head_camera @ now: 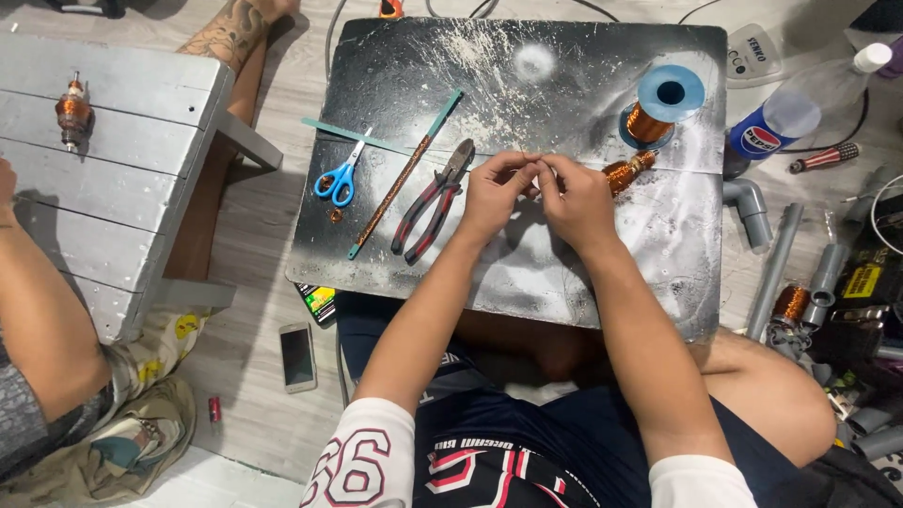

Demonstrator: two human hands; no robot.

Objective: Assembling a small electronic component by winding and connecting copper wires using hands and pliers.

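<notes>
Your left hand (497, 193) and right hand (576, 199) meet over the middle of the dark board (602, 282), fingertips pinched together on a thin copper wire (527, 156) that is barely visible between them. Just right of your right hand lies one small copper-wound coil (628, 170), touching the board. Behind it stands one blue spool of copper wire (658, 108). To your left lie one pair of red-handled pliers (433, 199), one pair of blue scissors (340, 176) and two thin strips (400, 183).
</notes>
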